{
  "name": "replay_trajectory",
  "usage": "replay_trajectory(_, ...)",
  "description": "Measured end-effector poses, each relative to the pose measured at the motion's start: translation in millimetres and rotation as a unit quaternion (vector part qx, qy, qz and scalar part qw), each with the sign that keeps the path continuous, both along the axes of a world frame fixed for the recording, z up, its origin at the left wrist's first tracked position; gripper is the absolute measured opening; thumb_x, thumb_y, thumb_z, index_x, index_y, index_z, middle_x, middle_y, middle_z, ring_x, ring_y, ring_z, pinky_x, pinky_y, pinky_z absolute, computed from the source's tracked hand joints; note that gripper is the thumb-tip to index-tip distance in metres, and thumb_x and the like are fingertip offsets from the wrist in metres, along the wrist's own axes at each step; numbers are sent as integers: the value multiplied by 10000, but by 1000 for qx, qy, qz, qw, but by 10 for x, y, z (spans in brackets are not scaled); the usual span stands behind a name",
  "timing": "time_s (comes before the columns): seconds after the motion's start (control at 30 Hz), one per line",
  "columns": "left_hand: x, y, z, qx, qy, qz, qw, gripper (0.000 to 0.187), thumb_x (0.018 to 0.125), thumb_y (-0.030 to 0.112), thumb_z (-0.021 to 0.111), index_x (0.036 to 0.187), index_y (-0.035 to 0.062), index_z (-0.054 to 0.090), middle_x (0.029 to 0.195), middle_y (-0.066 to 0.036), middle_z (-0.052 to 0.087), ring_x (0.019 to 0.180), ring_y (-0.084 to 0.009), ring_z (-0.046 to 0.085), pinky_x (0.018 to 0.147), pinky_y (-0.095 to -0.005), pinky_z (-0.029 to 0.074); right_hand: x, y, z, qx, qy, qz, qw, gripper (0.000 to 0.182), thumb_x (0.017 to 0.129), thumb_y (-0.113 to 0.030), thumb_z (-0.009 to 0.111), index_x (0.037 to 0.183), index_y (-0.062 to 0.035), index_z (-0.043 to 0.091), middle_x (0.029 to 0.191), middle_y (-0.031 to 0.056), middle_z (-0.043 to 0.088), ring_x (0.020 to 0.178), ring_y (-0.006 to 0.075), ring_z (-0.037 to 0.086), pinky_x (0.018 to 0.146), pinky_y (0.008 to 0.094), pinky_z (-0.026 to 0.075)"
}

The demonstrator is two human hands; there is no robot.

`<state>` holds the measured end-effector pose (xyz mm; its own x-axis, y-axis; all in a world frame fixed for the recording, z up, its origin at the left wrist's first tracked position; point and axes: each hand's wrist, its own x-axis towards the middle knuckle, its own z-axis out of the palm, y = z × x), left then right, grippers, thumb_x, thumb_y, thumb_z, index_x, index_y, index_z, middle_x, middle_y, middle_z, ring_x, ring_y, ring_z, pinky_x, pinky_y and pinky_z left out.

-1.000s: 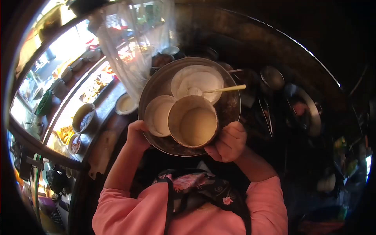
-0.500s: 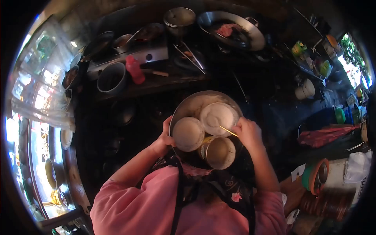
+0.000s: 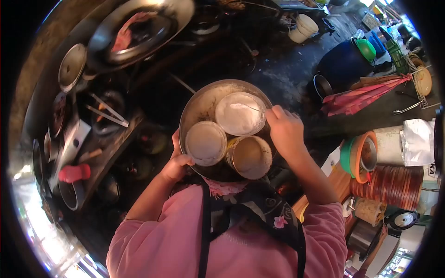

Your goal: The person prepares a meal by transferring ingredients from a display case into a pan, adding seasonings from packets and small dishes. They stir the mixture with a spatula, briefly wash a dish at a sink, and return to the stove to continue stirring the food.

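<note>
In front of my chest is a round metal basin (image 3: 197, 104) with three containers standing in it. My left hand (image 3: 178, 162) grips the basin's left rim, thumb on the near side. One tub (image 3: 234, 125) at the back right is filled with white powder. Over that powder lies a thin spoon (image 3: 249, 108), its bowl heaped with white, and my right hand (image 3: 286, 132) pinches its handle at the tub's right side. A second tub (image 3: 205, 143) on the left holds a pale, flat-topped content. Nearest me, a tin (image 3: 252, 157) shows a brownish inside.
A large wok (image 3: 174, 30) with a reddish cloth stands at the upper left, near tongs (image 3: 109, 111) and a pink bottle (image 3: 74, 173). To the right are a dark blue barrel (image 3: 340, 65), a pink cloth (image 3: 359, 96) and stacked bowls (image 3: 359, 157) beside a wooden surface (image 3: 340, 183).
My view has turned to the right, so the stove and wok now lie farther left. The basin stays in front of me. The spoon now carries white powder.
</note>
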<state>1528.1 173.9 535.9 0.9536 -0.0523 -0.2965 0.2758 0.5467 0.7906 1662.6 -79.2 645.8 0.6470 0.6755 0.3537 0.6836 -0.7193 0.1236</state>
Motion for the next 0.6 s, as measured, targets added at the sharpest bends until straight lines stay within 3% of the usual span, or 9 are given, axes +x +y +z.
replay_trajectory(0.13,802,-141,61,29,18,-22,999,988,467,154,535,1380,128,158,1312,-120,359,1251,-284,333,1055,-382,259,775,-278,-11,-44,112,-69,990,31,684,-53,574,705,-70,590,757,68,556,671,239,609,598,363,479)
replay_trajectory(0.23,1218,-260,218,35,33,-26,998,988,466,164,538,1378,123,161,1320,-114,358,1259,-282,327,1059,-383,253,1195,-385,-140,-17,218,-83,972,31,719,-74,584,699,-64,606,790,79,585,711,276,615,629,373,490)
replay_trajectory(0.43,1921,-463,143,26,40,36,998,975,469,166,539,1373,135,176,1319,-108,366,1264,-277,324,1054,-381,253,2234,-646,22,63,269,-89,957,74,741,-142,624,739,-73,649,772,93,597,726,310,605,631,396,484)
replay_trajectory(0.6,2544,-682,89,47,42,135,989,957,474,175,553,1362,140,195,1302,-101,377,1237,-267,345,1040,-392,266,3682,-721,-47,144,449,-46,880,94,729,-129,666,780,-51,684,721,129,658,676,218,649,622,313,482)
